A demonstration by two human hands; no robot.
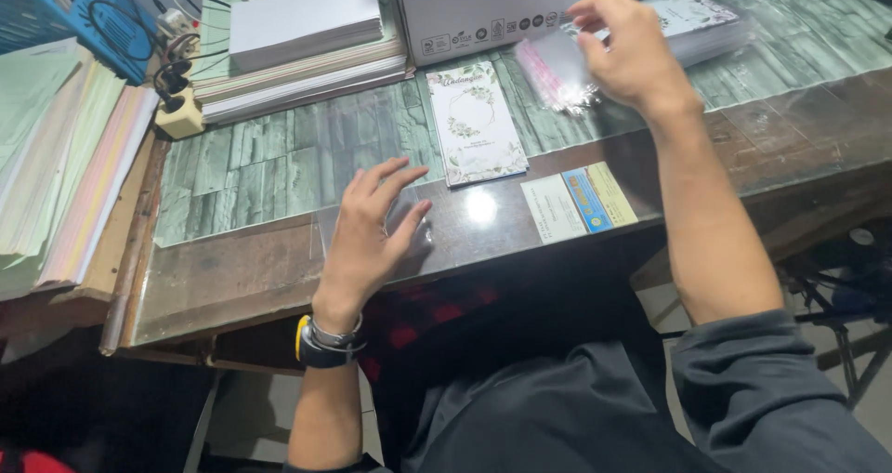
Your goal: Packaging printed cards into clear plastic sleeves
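Pinching clear sleeve (pixel 555 69), right hand (pixel 630 53) raised; left hand (pixel 372 227) flat, spread, seemingly on another sleeve (pixel 409 217).

Plenty of open surface (pixel 260 166) in the middle left of the frame, easy pass there. Upper left is blocked by paper stacks (pixel 297 45), the top centre by a white box (pixel 483 8). A floral card (pixel 476 124) and a small slip (pixel 578 201) lie flat mid-frame, low enough to clear.

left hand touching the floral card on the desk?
Apart. The head view shows the left hand flat on a clear plastic sleeve, with bare desk showing between its fingertips and the floral card.
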